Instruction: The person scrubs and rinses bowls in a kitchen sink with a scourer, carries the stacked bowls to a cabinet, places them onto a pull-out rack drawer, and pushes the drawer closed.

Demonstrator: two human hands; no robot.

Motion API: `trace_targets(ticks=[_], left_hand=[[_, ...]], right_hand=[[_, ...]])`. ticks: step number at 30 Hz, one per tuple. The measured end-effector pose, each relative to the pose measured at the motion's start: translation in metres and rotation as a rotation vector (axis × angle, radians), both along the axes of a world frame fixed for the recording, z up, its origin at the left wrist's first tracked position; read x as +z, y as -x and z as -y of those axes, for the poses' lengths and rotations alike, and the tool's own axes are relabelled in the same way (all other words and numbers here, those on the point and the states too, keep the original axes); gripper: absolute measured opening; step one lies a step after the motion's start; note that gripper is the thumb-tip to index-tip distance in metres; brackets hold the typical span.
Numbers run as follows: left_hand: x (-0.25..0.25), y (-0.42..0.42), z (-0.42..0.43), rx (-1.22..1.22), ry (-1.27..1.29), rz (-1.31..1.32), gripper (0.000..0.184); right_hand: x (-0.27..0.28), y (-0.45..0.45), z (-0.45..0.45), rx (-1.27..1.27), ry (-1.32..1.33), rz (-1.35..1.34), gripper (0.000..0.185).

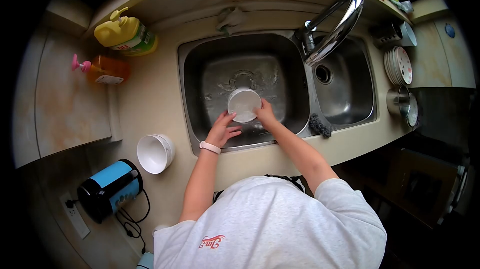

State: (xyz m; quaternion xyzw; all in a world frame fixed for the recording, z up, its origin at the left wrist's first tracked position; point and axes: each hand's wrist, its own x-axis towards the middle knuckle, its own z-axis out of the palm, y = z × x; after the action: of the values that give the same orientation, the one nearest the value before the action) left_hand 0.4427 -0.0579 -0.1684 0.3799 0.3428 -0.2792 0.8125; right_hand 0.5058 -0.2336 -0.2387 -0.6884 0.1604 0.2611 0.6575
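Observation:
A white bowl (pixel 244 105) is held over the large left sink basin (pixel 200 86), its mouth facing up toward me. My right hand (pixel 265 113) grips its right rim, the thumb at the edge and the other fingers partly hidden. At the bowl's lower left is my left hand (pixel 223 128), with a pale band on the wrist. Its fingers are spread, and a fingertip touches the rim. Wet marks show on the basin floor behind the bowl.
A chrome faucet (pixel 345 26) arches over the smaller right basin (pixel 345 79). Left are a yellow jug (pixel 125 36), an orange pump bottle (pixel 109 70), stacked white bowls (pixel 154 154) and a blue-black appliance (pixel 111 189). Stacked plates (pixel 398 66) and a dark scrubber (pixel 320 125) sit right.

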Motion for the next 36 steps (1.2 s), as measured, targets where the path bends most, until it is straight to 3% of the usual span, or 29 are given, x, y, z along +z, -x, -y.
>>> trace_targets(ticks=[1, 3, 6, 14, 16, 18, 19, 21, 24, 25, 27, 29, 31, 33, 35, 36], left_hand=[[0.0, -0.003, 0.003, -0.007, -0.002, 0.005, 0.056], [0.0, -0.007, 0.01, -0.029, -0.365, 0.258, 0.052], [-0.007, -0.012, 0.011, 0.138, -0.476, 0.43, 0.042], [0.011, -0.014, -0.008, 0.015, -0.888, 0.933, 0.057], [0.025, -0.015, -0.005, 0.106, -0.619, 0.87, 0.065], [0.041, -0.014, -0.002, 0.023, -0.628, 0.888, 0.067], [0.048, -0.012, -0.002, -0.06, -0.638, 0.901, 0.07], [0.053, -0.01, -0.004, -0.175, -0.665, 0.921, 0.071], [0.055, -0.007, 0.002, 0.008, -0.146, 0.652, 0.061], [0.056, -0.005, 0.002, 0.004, -0.142, 0.654, 0.061], [0.057, -0.003, 0.0, 0.105, 0.103, 0.467, 0.055], [0.055, 0.001, 0.0, 0.138, 0.136, 0.485, 0.051], [0.056, 0.003, -0.004, 0.174, 0.113, 0.447, 0.048], [0.052, 0.0, -0.005, 0.17, 0.074, 0.404, 0.046], [0.046, -0.004, -0.002, 0.105, -0.453, 0.393, 0.049], [0.026, -0.004, -0.003, 0.034, -0.878, 0.6, 0.054]], right_hand=[[0.009, 0.0, -0.003, 0.049, -0.068, 0.057, 0.039], [0.028, 0.002, -0.013, 0.002, -0.166, 0.067, 0.036], [0.05, 0.0, -0.024, -0.053, -0.368, 0.249, 0.045], [0.096, -0.002, -0.031, 0.148, -0.185, 0.669, 0.043], [0.097, -0.001, -0.027, 0.177, -0.133, 0.696, 0.041], [0.091, -0.004, -0.019, 0.199, -0.123, 0.45, 0.036], [0.093, -0.004, -0.015, 0.2, -0.125, 0.452, 0.036], [0.097, -0.006, -0.009, 0.123, -0.272, -0.023, 0.028], [0.11, 0.0, -0.006, 0.18, -0.31, -0.17, 0.036], [0.119, 0.002, -0.002, 0.248, -0.367, -0.261, 0.04], [0.125, 0.001, 0.018, 0.323, -0.382, -0.372, 0.045], [0.126, 0.011, 0.043, 0.228, -0.041, 0.064, 0.048], [0.12, 0.022, 0.09, 0.271, 0.808, 0.641, 0.052], [0.118, 0.032, 0.127, 0.286, 1.426, 0.682, 0.058], [0.123, 0.045, 0.147, 0.328, 1.483, 0.542, 0.058], [0.125, 0.05, 0.156, 0.368, 1.531, 0.402, 0.058]])
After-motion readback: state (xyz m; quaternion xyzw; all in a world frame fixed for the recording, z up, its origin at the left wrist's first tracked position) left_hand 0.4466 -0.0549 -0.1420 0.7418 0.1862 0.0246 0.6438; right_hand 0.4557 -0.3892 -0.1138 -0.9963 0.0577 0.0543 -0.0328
